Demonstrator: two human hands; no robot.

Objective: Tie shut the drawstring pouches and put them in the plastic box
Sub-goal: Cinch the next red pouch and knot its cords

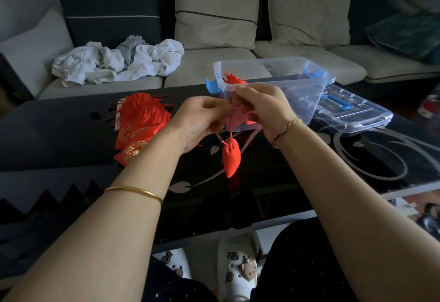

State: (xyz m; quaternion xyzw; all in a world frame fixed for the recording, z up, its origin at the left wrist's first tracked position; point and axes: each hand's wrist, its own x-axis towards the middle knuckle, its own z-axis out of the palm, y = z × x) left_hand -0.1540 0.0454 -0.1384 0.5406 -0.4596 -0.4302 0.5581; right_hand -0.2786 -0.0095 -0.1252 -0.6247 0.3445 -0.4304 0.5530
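Where the cord hangs lowest: a small red pouch (231, 159) dangles over the counter (71, 135), on the near side of the plastic box (297, 101) and outside it; its neck looks drawn in.
Cord (230, 133): runs up from that pouch into a pale-red gather just in front of the box's near wall; I cannot tell whether a second pouch is caught up in it.
Left hand (202, 120): fingers curled, thumb and forefinger pinching the cord at the gather, to the left of the box's near-left corner.
Right hand (262, 108): fingers curled, pinching the same cord from above, in front of the box's near wall.
Step in hand: probably the knot; this pouch is not yet in the box.
Pile (140, 120): red pouches, some gold-patterned, lie flat on the counter well to the left of the box, strings splayed; these look to be what is left.
Boxed pouch (232, 79): one gathered red pouch shows inside the box's near-left corner; more red shows through the wall, count unclear.
Lid (352, 113): off, on the counter against the box's right side.
Progress: early, I judge, with few in and most waiting.
Sofa (214, 63): beyond the box, with crumpled white laundry (119, 63) to its far left.
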